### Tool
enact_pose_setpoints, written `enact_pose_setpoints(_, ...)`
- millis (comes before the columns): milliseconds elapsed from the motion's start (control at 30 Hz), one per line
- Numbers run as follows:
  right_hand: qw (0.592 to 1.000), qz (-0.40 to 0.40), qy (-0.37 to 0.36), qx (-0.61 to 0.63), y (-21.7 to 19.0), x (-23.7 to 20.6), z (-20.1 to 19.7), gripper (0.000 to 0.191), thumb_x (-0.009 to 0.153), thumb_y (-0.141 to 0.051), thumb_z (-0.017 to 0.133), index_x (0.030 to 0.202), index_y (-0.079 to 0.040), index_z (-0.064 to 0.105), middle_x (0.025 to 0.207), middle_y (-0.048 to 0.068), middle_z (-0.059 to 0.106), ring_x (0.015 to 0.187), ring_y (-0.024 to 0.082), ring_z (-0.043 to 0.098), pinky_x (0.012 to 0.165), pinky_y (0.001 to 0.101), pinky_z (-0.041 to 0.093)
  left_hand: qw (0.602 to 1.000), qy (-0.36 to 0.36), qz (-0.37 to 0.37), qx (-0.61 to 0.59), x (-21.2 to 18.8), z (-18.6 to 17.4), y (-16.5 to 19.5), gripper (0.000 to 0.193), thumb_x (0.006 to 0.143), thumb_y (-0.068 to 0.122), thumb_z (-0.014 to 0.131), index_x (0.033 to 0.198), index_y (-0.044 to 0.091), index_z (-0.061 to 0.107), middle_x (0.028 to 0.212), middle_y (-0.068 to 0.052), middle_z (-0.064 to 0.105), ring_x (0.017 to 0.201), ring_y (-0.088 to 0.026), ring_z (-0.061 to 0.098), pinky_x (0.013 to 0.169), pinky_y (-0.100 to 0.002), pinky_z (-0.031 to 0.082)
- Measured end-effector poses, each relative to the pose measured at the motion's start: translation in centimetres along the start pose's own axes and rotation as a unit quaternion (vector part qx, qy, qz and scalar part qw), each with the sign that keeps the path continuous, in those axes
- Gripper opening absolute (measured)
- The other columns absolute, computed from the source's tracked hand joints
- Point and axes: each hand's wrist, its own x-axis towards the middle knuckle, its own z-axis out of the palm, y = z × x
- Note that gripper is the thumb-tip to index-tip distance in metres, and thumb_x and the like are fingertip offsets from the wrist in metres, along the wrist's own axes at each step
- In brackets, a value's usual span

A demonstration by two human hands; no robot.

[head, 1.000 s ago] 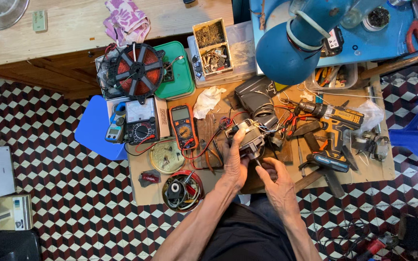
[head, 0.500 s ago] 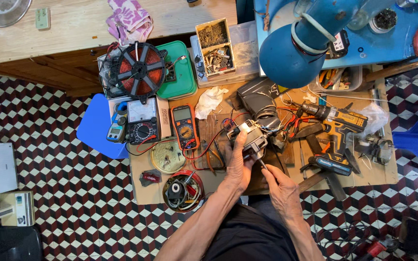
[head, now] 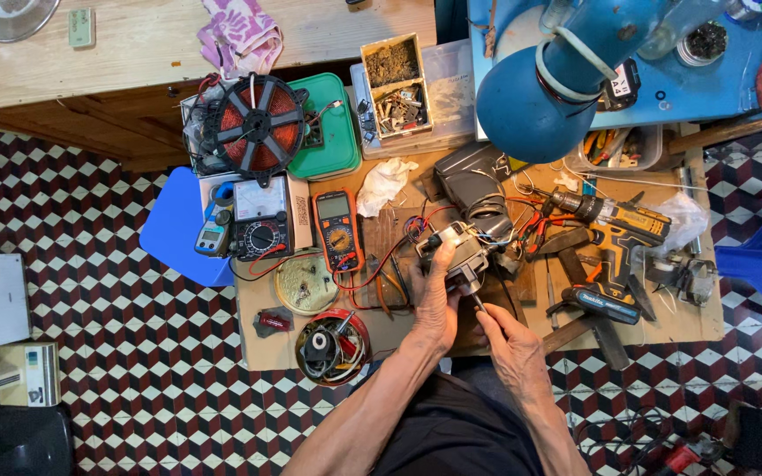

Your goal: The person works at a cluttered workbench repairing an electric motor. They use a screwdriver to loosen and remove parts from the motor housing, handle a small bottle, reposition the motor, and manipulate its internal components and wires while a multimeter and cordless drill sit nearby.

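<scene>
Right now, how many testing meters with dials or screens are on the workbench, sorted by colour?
Orange-and-black handheld digital meter: 1
Black boxy meter with a white needle dial: 1
Small blue clamp meter: 1
Total: 3
The left hand grips a small grey electric motor nearby; that is no meter.

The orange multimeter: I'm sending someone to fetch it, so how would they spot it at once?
Start at the low wooden workbench. The orange multimeter lies left of the left hand, right of a bigger black-and-white meter. It alone has an orange case and round dial.
</scene>
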Motion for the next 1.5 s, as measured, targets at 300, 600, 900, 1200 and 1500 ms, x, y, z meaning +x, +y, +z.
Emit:
enact_pose_setpoints(300, 0.909, -0.326, 0.106, -0.237, -4.4, 0.2, -1.6, 0.065, 0.08, -0.019, 0.08, 0.138, -0.002, 0.055, 0.135, 0.017, 0.063, 0.12, 0.033, 0.06, 0.102, 0.0417, 0.048, 0.997, 0.028, 0.042, 0.053, 0.9, -1.6, -1.8, 0.092, 0.07, 0.04, 0.09, 0.141, 0.012, 0.038, 0.131, -0.008, 0.056, 0.12, -0.018, 0.056, 0.099, -0.036, 0.049)
enact_pose_setpoints(600, 0.823, -0.399, -0.189, -0.358, -10.2, 8.6, -3.1, 0.1, 0.063, -0.032, 0.091, 0.144, -0.002, 0.041, 0.147, 0.019, 0.049, 0.14, 0.036, 0.043, 0.116, 0.0465, 0.033, 0.995, 0.001, 0.0, 0.099, 1.5, -3.1, -0.4, 0.094, 0.066, 0.041, 0.09, 0.14, 0.011, 0.039, 0.128, -0.011, 0.06, 0.116, -0.019, 0.061, 0.095, -0.035, 0.051)
enact_pose_setpoints(900, 0.813, -0.386, -0.262, -0.347, -11.0, 10.8, -2.7, 0.099, 0.065, -0.033, 0.09, 0.14, 0.005, 0.04, 0.141, 0.026, 0.048, 0.128, 0.041, 0.051, 0.102, 0.0446, 0.047, 0.991, -0.03, 0.0, 0.133, 1.0, -3.1, 1.9, 0.09, 0.072, 0.046, 0.085, 0.142, 0.013, 0.039, 0.127, -0.011, 0.06, 0.118, -0.019, 0.059, 0.095, -0.039, 0.05)
enact_pose_setpoints(1200, 0.762, -0.431, -0.31, -0.371, -11.0, 12.7, -2.2, 0.092, 0.067, -0.034, 0.088, 0.137, 0.005, 0.041, 0.137, 0.025, 0.049, 0.126, 0.041, 0.052, 0.102, 0.0458, 0.047, 0.837, -0.046, 0.167, 0.519, -2.6, -6.6, 6.0, 0.082, 0.088, 0.049, 0.071, 0.155, 0.01, 0.041, 0.149, -0.014, 0.052, 0.139, -0.029, 0.054, 0.108, -0.041, 0.051)
enact_pose_setpoints(1500, 0.723, -0.503, -0.337, -0.331, -11.0, 12.3, -2.2, 0.091, 0.067, -0.019, 0.084, 0.142, 0.005, 0.038, 0.141, 0.025, 0.046, 0.135, 0.042, 0.044, 0.11, 0.0478, 0.04, 0.687, -0.174, 0.376, 0.597, -0.7, -6.1, 5.5, 0.103, 0.067, 0.032, 0.094, 0.15, 0.006, 0.039, 0.152, -0.018, 0.048, 0.142, -0.037, 0.048, 0.118, -0.047, 0.042)
